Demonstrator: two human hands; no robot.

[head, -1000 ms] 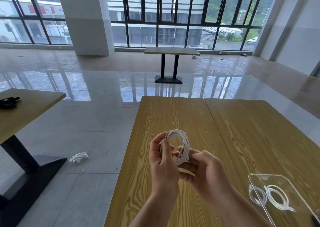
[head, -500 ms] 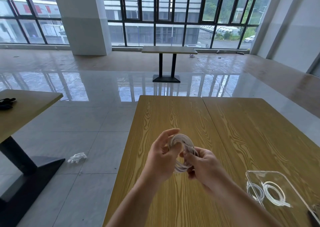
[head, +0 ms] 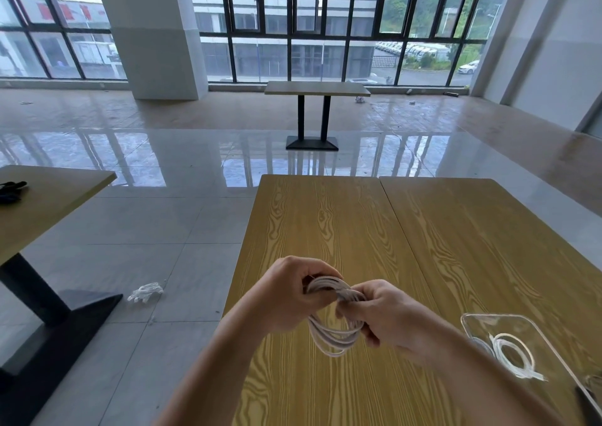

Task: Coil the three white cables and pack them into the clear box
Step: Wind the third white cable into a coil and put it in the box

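Head view shows the left hand [head: 290, 295] and right hand [head: 387, 323] both gripping one coiled white cable [head: 332, 334] above the wooden table [head: 342, 230], left of the clear box [head: 508, 324]. Light, limp and springy, the coil probably unwinds unless pinched across its bundled loops.

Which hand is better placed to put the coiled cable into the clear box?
Probably the right hand: the clear plastic box lies on its side of the yellow wooden table, and it already shares the grip on the coiled white cable with the left hand.
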